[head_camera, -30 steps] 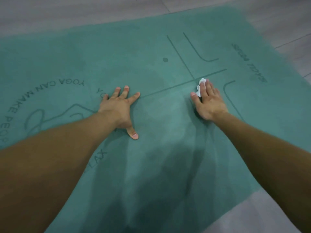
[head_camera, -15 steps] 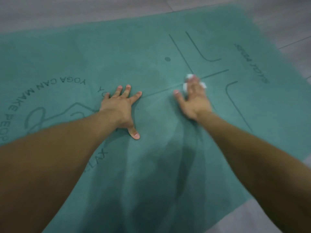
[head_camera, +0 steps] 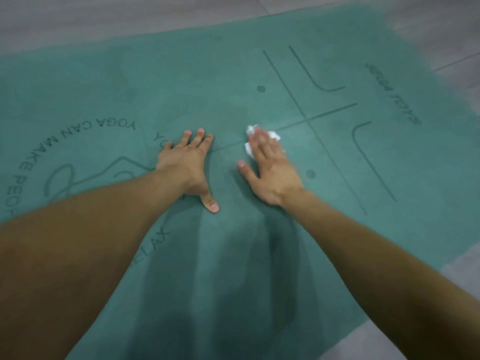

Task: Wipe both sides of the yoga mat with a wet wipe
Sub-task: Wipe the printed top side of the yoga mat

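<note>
Now our right hand (head_camera: pixel 270 167) presses flat on the wet wipe (head_camera: pixel 250 149) mid-mat; left hand (head_camera: pixel 185 165), at its 9 o'clock, lies spread, bracing the yoga mat (head_camera: pixel 181 81) on the floor (head_camera: pixel 78 19). Best wipe in overlapping strokes with even pressure.

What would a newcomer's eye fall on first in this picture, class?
The teal yoga mat fills nearly the whole view, printed with dark lines and lettering. At its centre the right hand presses a crumpled white wet wipe flat onto it, while the left hand rests spread just beside.
</note>
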Demonstrator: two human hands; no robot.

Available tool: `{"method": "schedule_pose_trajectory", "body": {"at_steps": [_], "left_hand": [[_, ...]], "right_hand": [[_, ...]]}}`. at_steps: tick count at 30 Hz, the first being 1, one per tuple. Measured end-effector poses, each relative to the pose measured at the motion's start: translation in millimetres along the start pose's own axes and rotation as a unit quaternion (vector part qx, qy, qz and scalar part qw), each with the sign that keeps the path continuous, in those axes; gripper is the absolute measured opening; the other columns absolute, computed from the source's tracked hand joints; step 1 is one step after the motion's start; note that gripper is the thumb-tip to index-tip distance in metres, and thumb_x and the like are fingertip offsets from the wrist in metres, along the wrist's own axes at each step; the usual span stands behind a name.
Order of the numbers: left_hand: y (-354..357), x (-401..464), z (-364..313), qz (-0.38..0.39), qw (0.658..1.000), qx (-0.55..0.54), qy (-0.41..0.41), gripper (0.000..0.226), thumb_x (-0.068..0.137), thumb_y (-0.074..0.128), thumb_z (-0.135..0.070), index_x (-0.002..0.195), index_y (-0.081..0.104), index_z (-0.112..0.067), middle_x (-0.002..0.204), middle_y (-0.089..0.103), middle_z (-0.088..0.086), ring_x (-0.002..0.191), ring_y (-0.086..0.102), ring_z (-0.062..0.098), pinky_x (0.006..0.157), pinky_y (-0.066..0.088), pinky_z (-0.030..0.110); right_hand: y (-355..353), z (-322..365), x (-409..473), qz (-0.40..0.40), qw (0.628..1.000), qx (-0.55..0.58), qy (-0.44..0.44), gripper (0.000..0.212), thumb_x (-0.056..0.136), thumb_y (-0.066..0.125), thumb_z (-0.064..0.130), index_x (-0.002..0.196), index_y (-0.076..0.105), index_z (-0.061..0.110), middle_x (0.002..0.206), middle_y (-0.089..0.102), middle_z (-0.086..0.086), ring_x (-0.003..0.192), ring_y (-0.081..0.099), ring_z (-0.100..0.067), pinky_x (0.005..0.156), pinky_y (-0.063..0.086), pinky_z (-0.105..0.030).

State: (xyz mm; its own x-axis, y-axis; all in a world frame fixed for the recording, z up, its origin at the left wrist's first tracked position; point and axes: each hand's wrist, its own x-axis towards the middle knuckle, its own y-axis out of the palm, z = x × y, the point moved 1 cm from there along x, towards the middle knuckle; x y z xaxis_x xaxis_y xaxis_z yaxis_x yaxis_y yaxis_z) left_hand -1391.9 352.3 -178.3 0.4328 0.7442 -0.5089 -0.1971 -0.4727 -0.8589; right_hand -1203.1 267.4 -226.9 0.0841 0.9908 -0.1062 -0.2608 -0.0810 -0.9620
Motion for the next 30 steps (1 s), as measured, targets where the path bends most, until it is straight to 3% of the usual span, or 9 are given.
{"method": "schedule_pose_trajectory", "body": {"at_steps": [4,9,11,14,17,19,22,25,30], "left_hand": [[5,1,3,-0.012,1.000,-0.006,0.005,0.172,0.039,0.090,-0.079,0.165,-0.016,-0.029,0.171,-0.020,-0.014,0.161,-0.011,0.016,0.131,0.010,0.051],[9,-1,6,-0.003,1.000,-0.021,0.006,0.184,0.022,0.088,-0.085,0.166,-0.012,-0.028,0.174,-0.018,-0.009,0.161,-0.013,0.017,0.131,0.006,0.051],[11,-1,6,-0.006,1.000,-0.016,0.009,0.183,0.021,0.087,-0.086,0.167,-0.008,-0.028,0.174,-0.015,-0.006,0.161,-0.010,0.017,0.131,0.007,0.050],[12,-5,6,-0.025,1.000,-0.018,-0.003,0.179,0.020,0.087,-0.086,0.167,0.001,-0.031,0.176,-0.006,-0.001,0.162,0.000,0.020,0.131,0.013,0.046],[12,-13,2,-0.078,0.996,-0.027,-0.026,0.162,0.020,0.089,-0.083,0.161,0.025,-0.035,0.168,0.025,0.006,0.154,0.028,0.028,0.124,0.030,0.046],[18,-24,-4,-0.115,0.993,-0.011,-0.032,0.143,0.023,0.090,-0.082,0.149,0.042,-0.034,0.146,0.044,0.006,0.138,0.042,0.030,0.112,0.042,0.046],[25,-40,-10,-0.155,0.987,0.017,-0.029,0.107,0.036,0.091,-0.078,0.125,0.056,-0.030,0.121,0.054,0.005,0.122,0.050,0.030,0.099,0.043,0.043],[27,-54,-19,-0.163,0.986,0.020,-0.022,0.071,0.053,0.092,-0.069,0.102,0.062,-0.027,0.108,0.060,0.003,0.113,0.055,0.029,0.095,0.045,0.041],[56,-93,-25,-0.194,0.981,-0.010,0.002,0.038,0.081,0.084,-0.043,0.110,0.069,-0.023,0.113,0.064,0.007,0.112,0.060,0.033,0.093,0.050,0.044]], "right_hand": [[16,43,-19,0.075,0.970,-0.027,-0.230,0.066,0.112,0.025,0.050,0.168,0.017,0.016,0.176,0.008,-0.001,0.162,0.001,-0.014,0.132,-0.001,-0.036],[-34,-106,10,0.021,0.987,-0.063,0.144,0.077,0.104,0.007,0.064,0.169,0.001,0.022,0.176,-0.007,0.003,0.162,-0.007,-0.012,0.131,-0.005,-0.037],[-35,-105,3,0.017,0.982,-0.024,0.186,0.086,0.100,0.010,0.070,0.169,-0.001,0.020,0.177,-0.007,0.000,0.162,-0.008,-0.015,0.131,-0.007,-0.036],[1,-13,-30,0.016,1.000,0.006,-0.015,0.083,0.105,0.031,0.064,0.169,0.001,0.020,0.177,-0.005,0.002,0.162,-0.008,-0.015,0.132,-0.003,-0.037],[22,35,-68,0.059,0.972,-0.011,-0.226,0.077,0.107,0.037,0.059,0.169,0.007,0.024,0.177,0.003,0.004,0.163,-0.001,-0.014,0.133,0.007,-0.040],[10,-8,-68,0.020,0.988,-0.019,-0.150,0.071,0.109,0.027,0.059,0.169,0.009,0.025,0.177,0.004,0.005,0.162,0.001,-0.012,0.132,0.009,-0.040],[-18,-101,-66,-0.018,0.990,-0.040,0.131,0.077,0.104,0.014,0.066,0.169,0.004,0.026,0.177,-0.003,0.003,0.163,-0.002,-0.014,0.132,0.003,-0.040],[-22,-100,-74,-0.024,0.974,-0.009,0.223,0.088,0.101,0.016,0.074,0.169,-0.002,0.021,0.176,-0.009,0.001,0.162,-0.008,-0.017,0.132,-0.002,-0.038],[33,53,-128,0.035,0.991,0.023,-0.126,0.087,0.103,0.042,0.067,0.169,0.010,0.021,0.177,0.007,0.000,0.163,0.000,-0.017,0.132,0.009,-0.040]]}}
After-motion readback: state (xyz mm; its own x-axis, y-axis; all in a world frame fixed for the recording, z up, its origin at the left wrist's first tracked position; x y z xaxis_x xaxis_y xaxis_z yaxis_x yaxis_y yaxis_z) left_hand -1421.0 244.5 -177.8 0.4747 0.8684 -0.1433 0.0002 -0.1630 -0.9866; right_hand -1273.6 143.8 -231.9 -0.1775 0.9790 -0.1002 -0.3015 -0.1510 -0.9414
